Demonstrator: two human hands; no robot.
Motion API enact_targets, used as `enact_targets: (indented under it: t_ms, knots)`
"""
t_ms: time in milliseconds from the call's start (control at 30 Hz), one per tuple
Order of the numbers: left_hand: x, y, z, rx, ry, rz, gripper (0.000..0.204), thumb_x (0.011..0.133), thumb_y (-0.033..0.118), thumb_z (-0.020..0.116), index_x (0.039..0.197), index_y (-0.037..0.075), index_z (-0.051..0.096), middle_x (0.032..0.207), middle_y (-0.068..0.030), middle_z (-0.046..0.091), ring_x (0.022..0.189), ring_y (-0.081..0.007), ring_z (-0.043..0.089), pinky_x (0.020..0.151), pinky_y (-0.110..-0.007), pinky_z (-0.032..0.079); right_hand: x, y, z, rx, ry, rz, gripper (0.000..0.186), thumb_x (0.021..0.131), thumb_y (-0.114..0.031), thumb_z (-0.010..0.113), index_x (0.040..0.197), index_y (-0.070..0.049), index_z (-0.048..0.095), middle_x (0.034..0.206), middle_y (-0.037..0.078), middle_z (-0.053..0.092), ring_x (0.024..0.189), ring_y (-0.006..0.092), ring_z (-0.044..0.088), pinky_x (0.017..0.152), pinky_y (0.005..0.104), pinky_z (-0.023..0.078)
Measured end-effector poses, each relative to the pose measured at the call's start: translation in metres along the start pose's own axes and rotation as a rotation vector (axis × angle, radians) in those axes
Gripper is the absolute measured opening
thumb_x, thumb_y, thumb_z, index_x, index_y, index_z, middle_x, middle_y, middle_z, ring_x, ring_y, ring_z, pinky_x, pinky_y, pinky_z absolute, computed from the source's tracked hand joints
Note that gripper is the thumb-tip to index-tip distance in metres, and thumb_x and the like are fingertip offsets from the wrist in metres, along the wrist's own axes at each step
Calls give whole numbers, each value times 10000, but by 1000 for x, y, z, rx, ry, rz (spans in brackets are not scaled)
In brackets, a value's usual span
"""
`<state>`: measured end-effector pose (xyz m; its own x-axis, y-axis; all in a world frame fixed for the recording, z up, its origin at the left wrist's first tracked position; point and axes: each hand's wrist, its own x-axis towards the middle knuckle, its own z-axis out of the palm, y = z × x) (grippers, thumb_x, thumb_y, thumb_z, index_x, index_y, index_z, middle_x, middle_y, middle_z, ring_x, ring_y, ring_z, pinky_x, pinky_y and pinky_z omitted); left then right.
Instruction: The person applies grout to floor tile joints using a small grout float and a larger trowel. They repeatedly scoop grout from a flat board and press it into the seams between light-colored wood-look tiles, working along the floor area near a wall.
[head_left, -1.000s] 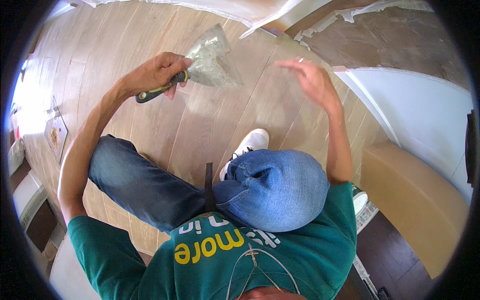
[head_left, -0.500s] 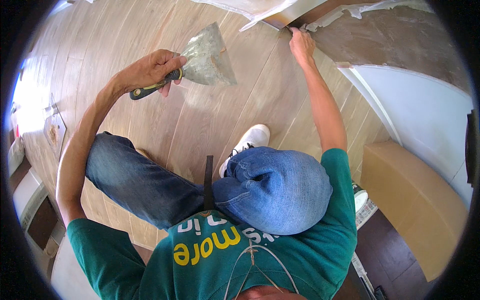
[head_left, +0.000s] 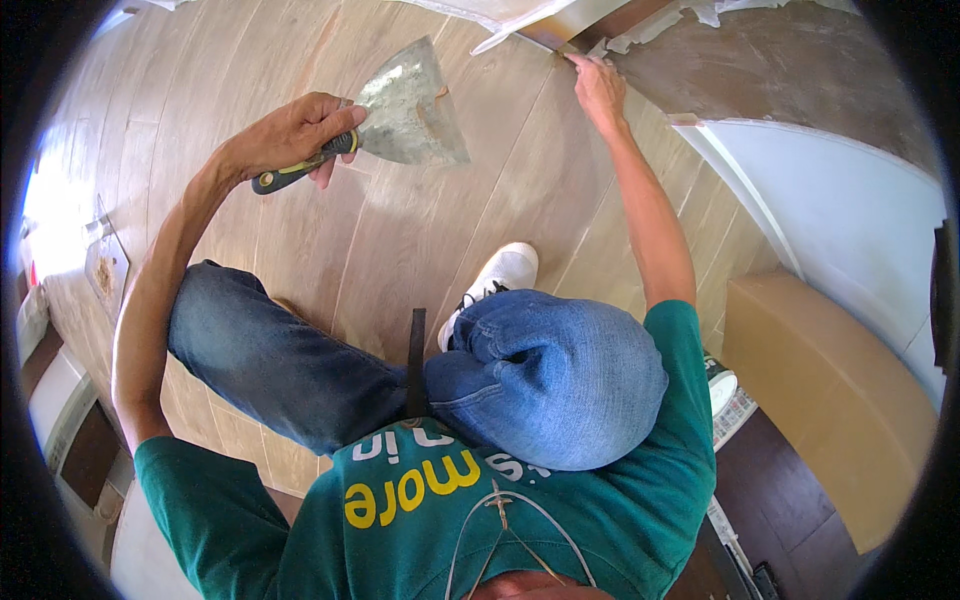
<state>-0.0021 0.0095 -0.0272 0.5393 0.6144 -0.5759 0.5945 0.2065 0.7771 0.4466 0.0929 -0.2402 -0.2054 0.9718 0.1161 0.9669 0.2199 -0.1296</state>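
Note:
A wide, smudged metal putty knife (head_left: 408,105) is held raised by my left hand (head_left: 300,135), its fingers wrapped round the black-and-yellow handle (head_left: 278,181). My right hand (head_left: 598,92) reaches to the upper right, its index finger stretched out to the corner where the floor (head_left: 470,180) meets a pale edge and a dark brown strip (head_left: 620,25); the other fingers are bent and I see nothing held in them. Torn translucent sheeting (head_left: 700,20) lies along that edge, beside a brown smeared panel (head_left: 770,70).
A white panel (head_left: 820,200) curves down the right, with a cardboard piece (head_left: 820,400) below it and a white tub (head_left: 722,390) by my right knee. A flat metal plate (head_left: 105,265) lies at the left. My bent legs (head_left: 540,380) fill the middle foreground.
My right hand has moved forward from above the floor to the corner edge, then shifted slightly with its index finger extended. My left hand with the putty knife has drifted a little up and left.

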Motion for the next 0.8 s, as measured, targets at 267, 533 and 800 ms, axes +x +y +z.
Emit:
enact_targets:
  t_ms: [267,533,800]
  knots:
    - [-4,3,2,-27,9,10,572,1085,506,455,809,29,607,582,-39,567,481,-132,605,462,-281,482,-13,8,-4,68,-73,-30,378,991,-117,522,1300,-235,706,1150,127,714,1063,330,666,893,502,539]
    - [-1,9,1,18,4,-18,581,1083,514,446,807,27,600,567,-40,553,470,-132,589,461,-291,468,-10,-1,19,-100,96,-44,377,988,-100,506,1269,-233,719,1159,108,717,1090,327,657,896,537,531]
    - [-3,12,-2,17,-21,-11,599,1085,520,444,803,22,621,578,-53,585,487,-143,626,487,-278,521,1,12,-6,135,-79,-16,366,971,-103,559,1276,-227,719,1183,94,714,1070,323,662,904,460,542]
